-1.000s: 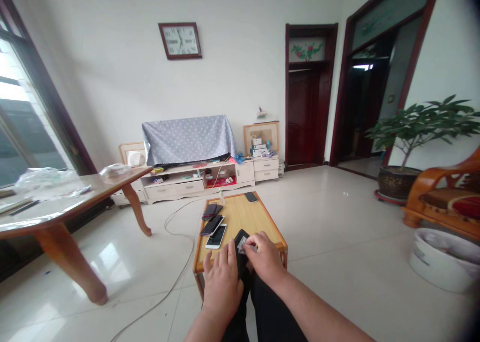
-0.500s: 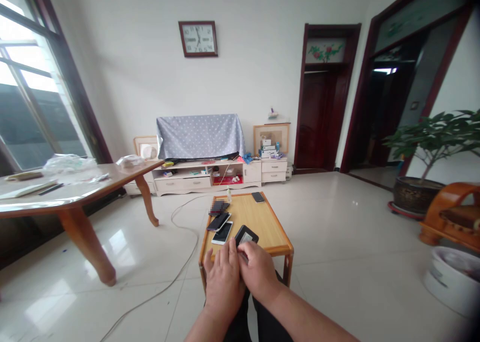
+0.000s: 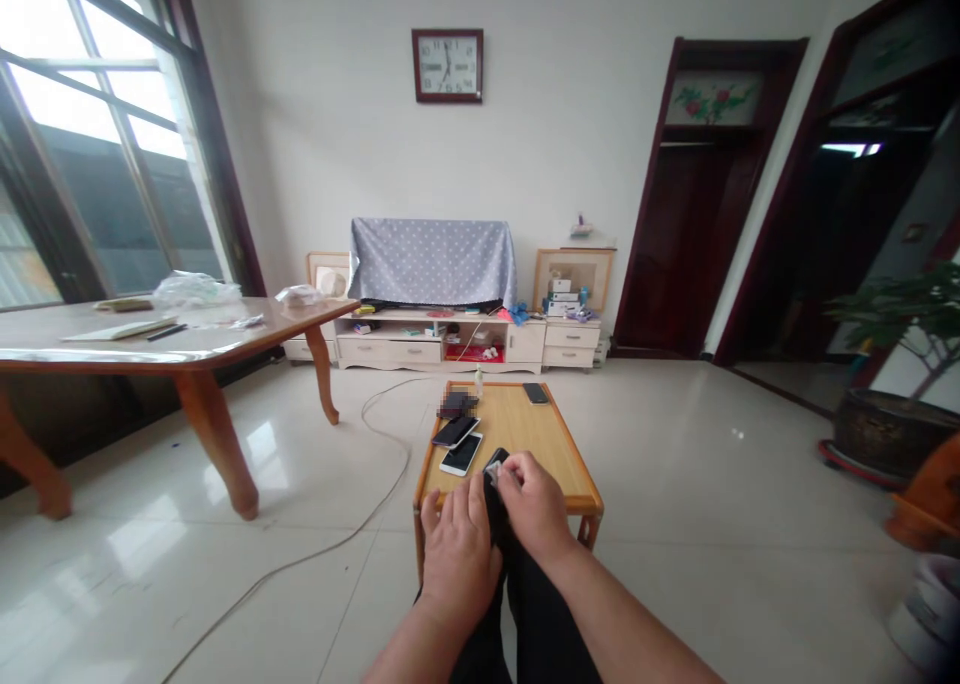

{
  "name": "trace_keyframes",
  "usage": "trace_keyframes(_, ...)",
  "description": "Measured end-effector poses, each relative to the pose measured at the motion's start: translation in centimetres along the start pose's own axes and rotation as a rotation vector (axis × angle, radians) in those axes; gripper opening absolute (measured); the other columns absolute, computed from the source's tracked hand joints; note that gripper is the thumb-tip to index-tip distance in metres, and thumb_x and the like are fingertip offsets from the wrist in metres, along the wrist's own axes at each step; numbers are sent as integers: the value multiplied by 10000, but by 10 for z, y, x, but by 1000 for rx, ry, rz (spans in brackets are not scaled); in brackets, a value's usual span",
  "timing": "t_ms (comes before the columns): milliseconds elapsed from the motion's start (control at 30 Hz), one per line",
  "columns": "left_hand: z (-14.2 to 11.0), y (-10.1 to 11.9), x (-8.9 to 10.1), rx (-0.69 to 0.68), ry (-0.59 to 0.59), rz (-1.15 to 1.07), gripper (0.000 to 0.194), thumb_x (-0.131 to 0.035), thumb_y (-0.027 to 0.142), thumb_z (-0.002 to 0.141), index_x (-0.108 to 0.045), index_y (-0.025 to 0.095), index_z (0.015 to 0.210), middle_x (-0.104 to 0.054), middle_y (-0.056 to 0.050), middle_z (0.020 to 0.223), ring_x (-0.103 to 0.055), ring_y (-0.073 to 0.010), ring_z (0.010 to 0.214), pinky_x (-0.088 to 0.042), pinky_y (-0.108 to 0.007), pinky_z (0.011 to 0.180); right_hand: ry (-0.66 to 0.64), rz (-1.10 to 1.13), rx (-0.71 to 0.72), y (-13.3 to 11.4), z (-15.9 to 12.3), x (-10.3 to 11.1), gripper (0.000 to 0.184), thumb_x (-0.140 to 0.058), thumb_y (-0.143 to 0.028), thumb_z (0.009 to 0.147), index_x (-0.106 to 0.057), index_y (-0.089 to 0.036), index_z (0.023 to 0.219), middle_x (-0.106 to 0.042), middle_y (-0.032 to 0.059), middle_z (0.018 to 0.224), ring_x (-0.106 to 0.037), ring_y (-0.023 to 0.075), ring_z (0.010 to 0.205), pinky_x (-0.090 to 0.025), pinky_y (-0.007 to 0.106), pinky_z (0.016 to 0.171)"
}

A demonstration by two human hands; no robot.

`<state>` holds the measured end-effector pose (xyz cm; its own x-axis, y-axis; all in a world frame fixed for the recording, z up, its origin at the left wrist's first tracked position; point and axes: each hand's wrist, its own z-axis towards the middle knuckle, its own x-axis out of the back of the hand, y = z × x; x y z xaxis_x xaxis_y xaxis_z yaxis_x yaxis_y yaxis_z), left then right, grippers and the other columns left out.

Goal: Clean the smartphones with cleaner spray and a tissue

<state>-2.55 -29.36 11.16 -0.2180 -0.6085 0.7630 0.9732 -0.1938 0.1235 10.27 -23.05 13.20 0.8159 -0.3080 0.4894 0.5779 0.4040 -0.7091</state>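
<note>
My left hand (image 3: 459, 542) is at the near edge of the small wooden table, back up, its fingers closed along the left side of a dark phone (image 3: 496, 458). Most of the phone is hidden by my hands. With fingertips pinched together, my right hand (image 3: 534, 504) holds a small whitish piece (image 3: 492, 472) against the phone; its kind is not clear. Just beyond my left hand lies a white-framed phone (image 3: 460, 455) with a dark screen. Behind it, a black phone (image 3: 454, 432) rests partly on another one. A further dark phone (image 3: 535, 393) lies at the far right corner.
The small wooden table (image 3: 517, 434) also bears a blurred dark item (image 3: 456, 404) and a small clear bottle (image 3: 478, 380). A cable (image 3: 337, 544) runs over the floor at left. A larger table (image 3: 225, 342) with plastic bags stands left; a white cabinet (image 3: 390, 352) is ahead.
The view has swung left, so the room shifts rightward. My right hand has lifted slightly off my left and now pinches the whitish piece; less of the dark phone's face shows.
</note>
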Motion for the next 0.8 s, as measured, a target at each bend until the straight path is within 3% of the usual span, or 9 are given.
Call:
trace_keyframes(100,-1,-1,0,16,-5,2,819,-560,131,641,-431,88,1449,-594,-179,1368,-563,-308,1221,-228,-549,1180,46,9,-35,0,11,0,168,-558,-387,922,-657,-255,955,-731,15,832,-675,195,757,-439,262,658)
trace_keyframes(267,-2,-4,1,19,6,-16,754,-562,150,689,-454,121,1435,-607,-158,1347,-562,-294,1225,-224,-544,1186,-74,47,99,-5,11,-8,138,-546,-319,915,-676,-275,924,-737,-3,887,-676,179,810,-454,251,712)
trace_keyframes(433,-3,-5,3,25,-25,-5,837,-559,123,621,-433,102,1449,-592,-172,1362,-544,-303,1244,-227,-545,1188,-1,36,-10,-6,25,-8,176,-536,-360,925,-675,-254,945,-725,8,821,-665,182,751,-444,249,651)
trace_keyframes(600,-5,-6,3,11,-39,-32,827,-551,121,640,-429,124,1459,-582,-153,1392,-533,-304,1248,-192,-549,1200,-123,26,138,-11,31,-9,134,-567,-300,889,-696,-266,869,-730,-3,834,-657,173,763,-436,244,663)
trace_keyframes(800,-6,-7,7,13,-28,-27,807,-562,127,662,-433,134,1459,-595,-161,1361,-546,-302,1227,-213,-541,1189,19,-44,15,1,45,0,142,-554,-288,880,-671,-238,816,-702,11,756,-637,184,706,-415,261,624)
